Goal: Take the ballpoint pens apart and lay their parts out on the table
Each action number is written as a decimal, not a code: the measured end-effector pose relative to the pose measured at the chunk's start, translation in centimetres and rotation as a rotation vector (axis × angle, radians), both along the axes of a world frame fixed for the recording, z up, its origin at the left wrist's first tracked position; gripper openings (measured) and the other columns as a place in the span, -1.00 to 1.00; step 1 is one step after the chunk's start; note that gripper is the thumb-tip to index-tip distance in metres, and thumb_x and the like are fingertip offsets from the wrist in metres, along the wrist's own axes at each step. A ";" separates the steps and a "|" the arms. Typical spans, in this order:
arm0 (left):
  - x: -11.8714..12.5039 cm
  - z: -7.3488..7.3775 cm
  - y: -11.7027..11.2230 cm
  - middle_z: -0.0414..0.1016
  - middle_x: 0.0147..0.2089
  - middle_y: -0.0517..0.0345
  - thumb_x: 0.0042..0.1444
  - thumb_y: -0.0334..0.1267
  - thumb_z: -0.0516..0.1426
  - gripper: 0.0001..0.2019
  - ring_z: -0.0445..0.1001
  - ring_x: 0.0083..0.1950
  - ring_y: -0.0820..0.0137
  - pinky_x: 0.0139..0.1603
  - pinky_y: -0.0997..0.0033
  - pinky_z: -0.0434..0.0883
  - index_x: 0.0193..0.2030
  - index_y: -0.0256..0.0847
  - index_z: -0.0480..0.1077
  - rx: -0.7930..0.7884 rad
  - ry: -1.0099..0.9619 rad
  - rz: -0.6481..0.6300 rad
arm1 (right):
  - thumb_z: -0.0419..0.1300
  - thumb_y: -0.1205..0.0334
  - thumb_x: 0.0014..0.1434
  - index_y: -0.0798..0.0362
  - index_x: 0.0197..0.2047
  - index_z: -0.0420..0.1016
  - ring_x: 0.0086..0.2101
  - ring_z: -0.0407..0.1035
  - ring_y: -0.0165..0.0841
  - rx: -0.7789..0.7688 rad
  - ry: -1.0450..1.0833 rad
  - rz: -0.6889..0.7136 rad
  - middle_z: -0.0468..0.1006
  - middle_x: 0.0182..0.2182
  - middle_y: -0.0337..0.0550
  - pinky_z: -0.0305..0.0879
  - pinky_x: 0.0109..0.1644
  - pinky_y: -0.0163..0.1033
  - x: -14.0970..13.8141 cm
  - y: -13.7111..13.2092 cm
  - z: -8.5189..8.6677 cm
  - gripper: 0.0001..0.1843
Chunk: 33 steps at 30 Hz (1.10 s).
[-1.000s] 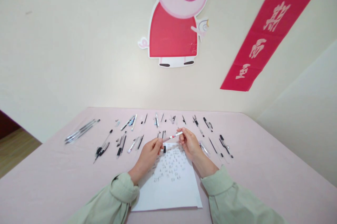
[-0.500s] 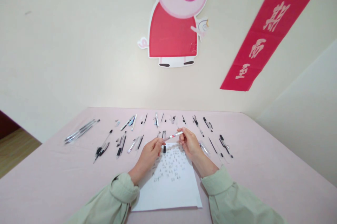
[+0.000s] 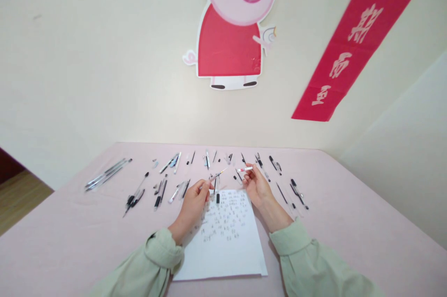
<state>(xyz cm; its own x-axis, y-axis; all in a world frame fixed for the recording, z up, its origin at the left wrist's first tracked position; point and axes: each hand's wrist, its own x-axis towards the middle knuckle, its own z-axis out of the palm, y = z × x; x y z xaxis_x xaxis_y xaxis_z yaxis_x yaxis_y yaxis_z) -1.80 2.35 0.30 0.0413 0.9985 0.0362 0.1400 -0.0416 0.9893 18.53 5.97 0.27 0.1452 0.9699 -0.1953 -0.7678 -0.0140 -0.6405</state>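
My left hand (image 3: 194, 201) is closed, pinching a slender pointed pen refill (image 3: 219, 174) that slants up to the right. The refill's lower end is hidden by the fingers. In the fingertips of my right hand (image 3: 257, 186) is a short white pen tube (image 3: 245, 169) with red print, pointing left; whether it is a cap or a barrel part I cannot tell. A gap separates the two pieces. Below them lies a white sheet of paper (image 3: 223, 255) covered with small handwriting in its upper half. A small black pen cap (image 3: 218, 198) rests near its top edge.
Pen parts lie in small groups across the pink tablecloth (image 3: 63, 250). Several long clear pens (image 3: 108, 175) are at the left, a black pen group (image 3: 160, 193) nearer the paper, and another black pen set (image 3: 299, 194) at the right. A wall stands behind the table.
The white tube and the refill were joined in line between my hands; now they are apart. My right hand has moved slightly right with the tube, leaving the refill's pointed end bare.
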 end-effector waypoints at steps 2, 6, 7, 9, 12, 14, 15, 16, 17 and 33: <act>0.0 0.0 0.0 0.13 -0.64 0.38 0.13 0.08 -0.02 -0.62 0.07 -0.62 0.54 -0.58 0.54 0.04 -0.38 -0.22 0.36 0.001 -0.008 0.004 | 0.29 0.18 0.07 0.07 -0.41 0.46 -0.49 0.40 -0.48 -0.027 0.017 0.001 0.52 -0.48 -0.24 0.36 -0.43 -0.40 -0.2 0.0 0.0 -0.86; 0.1 0.2 -0.1 0.14 -0.64 0.37 0.13 0.06 -0.01 -0.63 0.08 -0.61 0.53 -0.58 0.54 0.03 -0.38 -0.22 0.37 0.008 0.002 -0.026 | 0.24 0.25 0.08 0.05 -0.37 0.43 -0.55 0.35 -0.50 0.004 0.096 0.160 0.46 -0.54 -0.29 0.33 -0.46 -0.40 -0.8 -0.5 0.3 -0.93; 0.2 0.3 -0.2 0.14 -0.65 0.37 0.13 0.06 0.00 -0.63 0.09 -0.61 0.53 -0.58 0.54 0.04 -0.39 -0.22 0.37 0.014 0.011 -0.034 | 0.23 0.26 0.09 0.05 -0.33 0.43 -0.62 0.27 -0.54 0.027 0.104 0.201 0.41 -0.59 -0.35 0.26 -0.53 -0.43 -0.9 -0.6 0.4 -0.93; 0.2 0.3 -0.2 0.14 -0.66 0.37 0.12 0.05 0.00 -0.63 0.09 -0.60 0.52 -0.57 0.53 0.04 -0.39 -0.22 0.38 0.027 0.036 -0.048 | 0.20 0.23 0.12 0.05 -0.28 0.43 -0.72 0.07 -0.59 0.072 0.107 0.270 0.30 -0.65 -0.41 0.08 -0.65 -0.48 -1.0 -0.8 0.5 -0.91; 0.2 0.2 -0.3 0.15 -0.66 0.36 0.14 0.02 0.00 -0.65 0.11 -0.60 0.51 -0.56 0.52 0.05 -0.39 -0.22 0.39 0.045 0.081 -0.071 | 0.16 0.09 0.17 0.08 -0.30 0.44 -0.76 -0.09 -0.59 0.104 0.100 0.337 0.19 -0.71 -0.44 -0.10 -0.72 -0.48 -0.9 -0.9 0.4 -0.78; 0.2 0.2 -0.3 0.16 -0.65 0.35 0.15 0.00 -0.01 -0.66 0.12 -0.60 0.51 -0.55 0.52 0.06 -0.39 -0.21 0.39 0.055 0.107 -0.085 | 0.14 0.03 0.17 0.10 -0.34 0.45 -0.76 -0.14 -0.59 0.109 0.094 0.355 0.12 -0.74 -0.45 -0.12 -0.72 -0.47 -0.8 -0.8 0.2 -0.72; 0.2 0.2 -0.4 0.16 -0.65 0.35 0.15 0.00 -0.01 -0.66 0.12 -0.59 0.51 -0.55 0.52 0.07 -0.39 -0.21 0.39 0.061 0.117 -0.091 | 0.15 0.03 0.17 0.10 -0.36 0.45 -0.77 -0.15 -0.58 0.109 0.091 0.359 0.10 -0.76 -0.46 -0.13 -0.72 -0.47 -0.8 -0.7 0.1 -0.71; 0.2 0.1 -0.4 0.16 -0.64 0.35 0.16 0.00 -0.02 -0.66 0.12 -0.59 0.51 -0.55 0.52 0.07 -0.40 -0.21 0.39 0.067 0.126 -0.094 | 0.15 0.03 0.16 0.10 -0.38 0.45 -0.77 -0.16 -0.58 0.112 0.088 0.360 0.08 -0.77 -0.47 -0.13 -0.72 -0.46 -0.7 -0.7 -0.1 -0.71; 0.2 0.1 -0.4 0.16 -0.64 0.34 0.16 0.00 -0.02 -0.66 0.13 -0.59 0.50 -0.54 0.51 0.07 -0.40 -0.21 0.40 0.075 0.133 -0.098 | 0.15 0.05 0.16 0.10 -0.40 0.45 -0.77 -0.17 -0.58 0.117 0.085 0.360 0.06 -0.78 -0.47 -0.13 -0.72 -0.46 -0.7 -0.6 -0.1 -0.72; 0.5 -0.3 -0.6 0.19 -0.62 0.33 0.17 0.04 -0.02 -0.62 0.13 -0.60 0.51 -0.57 0.52 0.06 -0.34 -0.23 0.40 0.051 0.121 -0.177 | 0.10 0.31 0.04 0.09 -0.39 0.43 -0.77 -0.23 -0.58 0.112 0.093 0.338 0.04 -0.80 -0.49 -0.18 -0.73 -0.47 -1.0 -0.9 0.5 -0.91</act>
<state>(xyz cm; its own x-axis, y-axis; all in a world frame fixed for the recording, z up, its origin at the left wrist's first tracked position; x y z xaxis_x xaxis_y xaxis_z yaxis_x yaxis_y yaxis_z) -1.27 1.79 0.00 0.2231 0.9723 0.0703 0.2432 -0.1253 0.9618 17.58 5.04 0.74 -0.2008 0.9761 -0.0829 -0.7869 -0.2111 -0.5798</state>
